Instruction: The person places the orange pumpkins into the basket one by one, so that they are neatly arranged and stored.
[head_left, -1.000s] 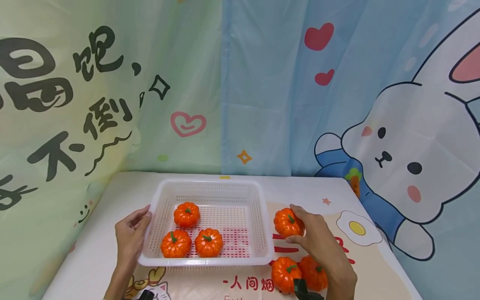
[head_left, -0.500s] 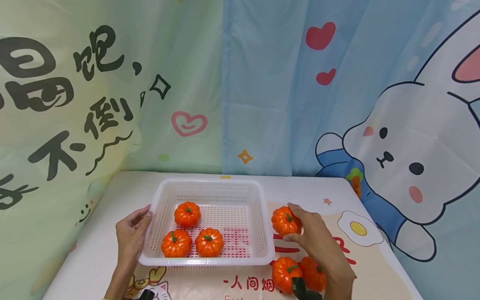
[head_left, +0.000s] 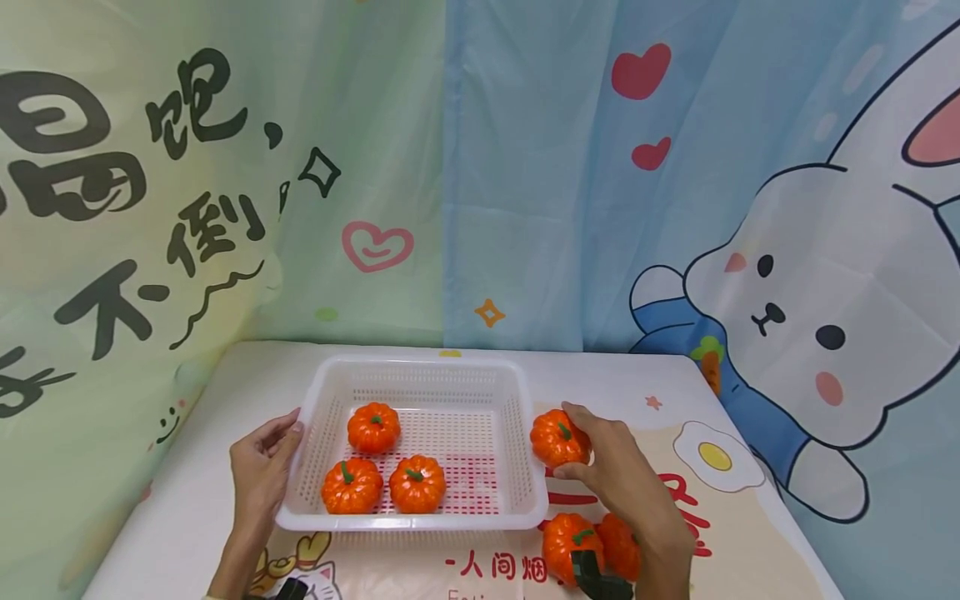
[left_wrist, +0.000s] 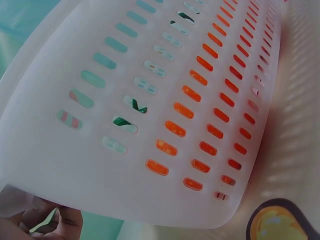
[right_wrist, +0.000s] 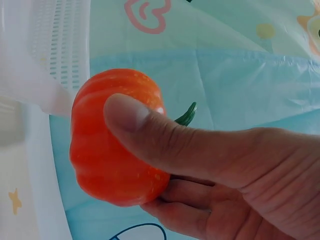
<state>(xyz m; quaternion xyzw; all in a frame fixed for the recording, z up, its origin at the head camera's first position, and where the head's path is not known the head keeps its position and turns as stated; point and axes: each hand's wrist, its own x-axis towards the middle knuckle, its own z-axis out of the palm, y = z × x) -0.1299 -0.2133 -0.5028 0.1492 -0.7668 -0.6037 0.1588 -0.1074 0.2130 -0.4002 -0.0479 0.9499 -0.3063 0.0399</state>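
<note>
A white perforated basket sits on the table with three small orange pumpkins inside. My left hand grips its left rim; the left wrist view shows the basket wall close up. My right hand holds a fourth orange pumpkin lifted beside the basket's right rim. In the right wrist view my thumb lies across that pumpkin, and its green stem shows. Two more pumpkins lie on the table near my right wrist.
The table wears a printed cloth with a fried-egg picture at the right. Cartoon curtains hang close behind the table. A black wrist device sits at the bottom edge.
My right hand has carried the pumpkin up and to the left, from the table toward the basket's right rim. The left hand and basket have stayed still.
</note>
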